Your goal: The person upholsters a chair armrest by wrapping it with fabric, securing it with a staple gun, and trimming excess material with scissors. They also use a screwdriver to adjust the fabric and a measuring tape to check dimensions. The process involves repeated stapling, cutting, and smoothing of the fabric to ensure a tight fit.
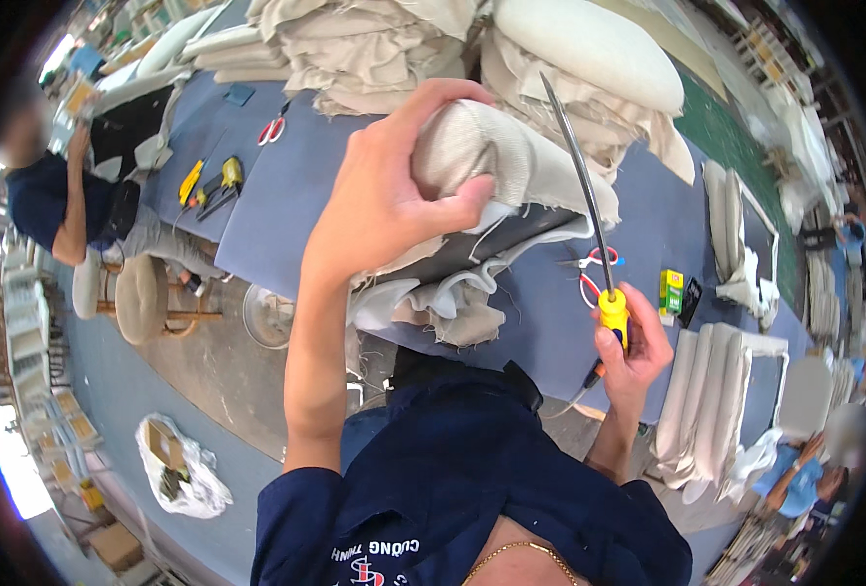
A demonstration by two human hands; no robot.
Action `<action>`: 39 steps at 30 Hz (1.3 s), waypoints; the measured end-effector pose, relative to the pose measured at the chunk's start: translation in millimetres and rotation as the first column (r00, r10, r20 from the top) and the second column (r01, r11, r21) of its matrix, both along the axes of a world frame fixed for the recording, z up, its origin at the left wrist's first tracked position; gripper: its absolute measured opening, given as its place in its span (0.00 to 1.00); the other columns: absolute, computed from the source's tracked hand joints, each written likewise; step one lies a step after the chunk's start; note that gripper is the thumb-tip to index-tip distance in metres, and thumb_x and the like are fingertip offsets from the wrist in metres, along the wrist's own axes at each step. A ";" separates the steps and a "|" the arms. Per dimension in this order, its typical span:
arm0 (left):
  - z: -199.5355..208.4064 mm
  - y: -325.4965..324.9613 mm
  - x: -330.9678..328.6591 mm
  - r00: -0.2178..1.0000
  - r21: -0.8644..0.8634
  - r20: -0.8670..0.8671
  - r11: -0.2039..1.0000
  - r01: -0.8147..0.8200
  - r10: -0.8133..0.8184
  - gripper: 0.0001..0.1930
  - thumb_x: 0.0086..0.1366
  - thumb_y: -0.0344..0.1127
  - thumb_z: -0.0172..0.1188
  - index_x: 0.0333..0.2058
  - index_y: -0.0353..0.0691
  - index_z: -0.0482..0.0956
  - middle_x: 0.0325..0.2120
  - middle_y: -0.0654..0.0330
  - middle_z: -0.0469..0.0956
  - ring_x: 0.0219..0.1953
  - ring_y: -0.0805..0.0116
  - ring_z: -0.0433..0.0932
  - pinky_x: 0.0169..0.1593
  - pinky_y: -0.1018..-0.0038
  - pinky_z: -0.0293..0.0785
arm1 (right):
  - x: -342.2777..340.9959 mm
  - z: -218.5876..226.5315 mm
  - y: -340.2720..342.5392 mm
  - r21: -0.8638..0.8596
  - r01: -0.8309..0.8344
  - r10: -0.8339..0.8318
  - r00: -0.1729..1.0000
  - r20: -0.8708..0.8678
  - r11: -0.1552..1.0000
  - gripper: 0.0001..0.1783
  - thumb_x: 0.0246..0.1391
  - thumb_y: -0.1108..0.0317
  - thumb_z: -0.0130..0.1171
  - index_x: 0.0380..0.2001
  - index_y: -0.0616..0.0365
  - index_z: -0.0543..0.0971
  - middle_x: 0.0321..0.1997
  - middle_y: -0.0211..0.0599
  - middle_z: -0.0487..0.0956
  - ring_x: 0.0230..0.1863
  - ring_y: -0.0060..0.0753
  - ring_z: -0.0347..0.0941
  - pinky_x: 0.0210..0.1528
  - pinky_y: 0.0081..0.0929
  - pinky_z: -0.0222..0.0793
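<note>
My left hand (394,181) is closed round the rounded end of a beige fabric-covered cushion (540,161), tilted up above the table. Its dark underside shows, with loose fabric and white padding hanging along the lower edge. In my right hand (633,352) is a long-shafted screwdriver (613,311) with a yellow handle. The dark shaft points up and slightly left, passing in front of the cushion's right end. Just beyond that hand lie red-and-white-handled scissors (589,278) on the blue-grey table (287,210).
Piles of beige covers (365,49) and a padded seat (589,49) stand at the back. Another scissors (275,127) and yellow tools (220,181) lie left. A green-and-yellow box (671,291) is right, near stacked cushions (706,391). A co-worker (57,186) sits at far left.
</note>
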State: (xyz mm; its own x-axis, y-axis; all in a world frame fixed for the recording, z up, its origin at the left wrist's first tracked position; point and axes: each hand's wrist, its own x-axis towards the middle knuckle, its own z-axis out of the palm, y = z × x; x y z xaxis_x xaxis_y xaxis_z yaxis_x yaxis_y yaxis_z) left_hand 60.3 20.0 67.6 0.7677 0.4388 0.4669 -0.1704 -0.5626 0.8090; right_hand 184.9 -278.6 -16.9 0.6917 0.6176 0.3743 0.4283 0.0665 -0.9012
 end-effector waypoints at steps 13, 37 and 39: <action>-7.6 9.2 -0.1 0.999 0.015 0.031 1.000 -0.022 0.022 0.30 0.52 0.39 0.68 0.56 0.43 0.74 0.43 0.56 0.82 0.43 0.61 0.82 0.50 0.69 0.76 | 6.9 12.2 -20.1 -0.086 0.045 0.001 0.883 0.470 0.995 0.27 0.42 0.82 0.71 0.50 0.66 0.83 0.41 0.53 0.85 0.39 0.41 0.84 0.42 0.29 0.79; 18.8 -4.7 2.0 0.999 -0.047 -0.051 0.999 -0.006 0.004 0.27 0.56 0.33 0.67 0.54 0.36 0.74 0.40 0.61 0.78 0.41 0.74 0.74 0.47 0.77 0.72 | -20.0 53.7 -26.1 -0.218 0.256 -0.074 0.791 0.607 0.942 0.31 0.41 0.80 0.75 0.54 0.59 0.83 0.32 0.43 0.83 0.29 0.35 0.80 0.32 0.25 0.74; 9.9 4.1 7.0 0.999 -0.084 -0.037 0.996 0.013 -0.016 0.27 0.55 0.32 0.67 0.54 0.35 0.73 0.39 0.61 0.78 0.40 0.75 0.74 0.45 0.77 0.73 | -27.6 70.9 -27.6 -0.249 0.267 -0.065 0.792 0.607 0.931 0.32 0.41 0.80 0.75 0.55 0.58 0.83 0.32 0.43 0.82 0.28 0.35 0.79 0.31 0.24 0.73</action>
